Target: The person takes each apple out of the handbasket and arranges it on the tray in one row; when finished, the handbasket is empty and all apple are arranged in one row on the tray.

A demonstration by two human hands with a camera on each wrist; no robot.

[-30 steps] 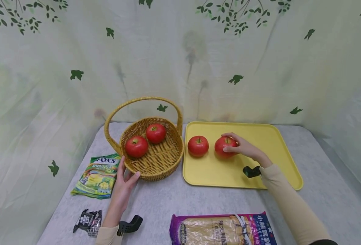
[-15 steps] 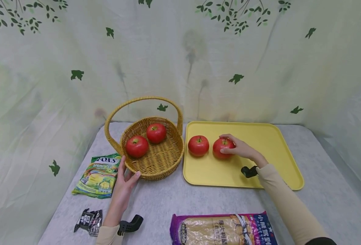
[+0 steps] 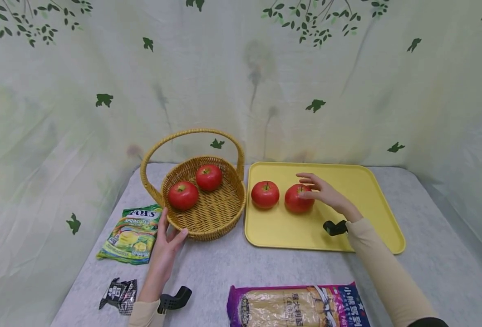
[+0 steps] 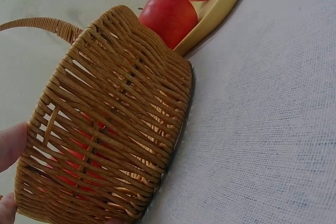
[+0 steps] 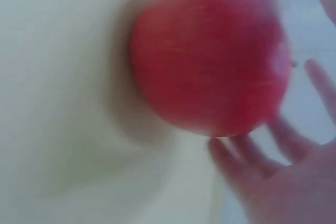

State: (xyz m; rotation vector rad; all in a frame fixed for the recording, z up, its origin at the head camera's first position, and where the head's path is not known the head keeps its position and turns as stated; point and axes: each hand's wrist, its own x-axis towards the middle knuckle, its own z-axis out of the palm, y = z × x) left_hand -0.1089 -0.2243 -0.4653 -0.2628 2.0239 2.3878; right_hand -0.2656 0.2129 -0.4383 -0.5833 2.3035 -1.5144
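Observation:
My left hand (image 3: 168, 250) holds the near left side of a round wicker basket (image 3: 208, 222). In the left wrist view, fingertips (image 4: 11, 145) lie at its rim. Two red apples (image 3: 182, 195) sit inside, towards the left and back. On a yellow tray (image 3: 282, 234) to the right stand two more apples. The left apple (image 3: 265, 195) is apart from both hands. Around the right apple (image 3: 296, 200) my right hand (image 3: 331, 197) hovers with loosely spread fingers. In the right wrist view this apple (image 5: 210, 56) rests on the tray, beside the fingers; any light contact is hard to tell.
Left of the basket lies a green candy bag (image 3: 130, 235), close to my left hand. A small black wrapped packet (image 3: 120, 296) is nearer the front. A long purple pasta packet (image 3: 294, 306) lies at the table's front edge. The basket's tall handle (image 3: 192, 131) arches up.
The right hand held the right apple and shifted it slightly left on the tray. Its fingers have since spread and lifted off. The left hand and basket are unmoved.

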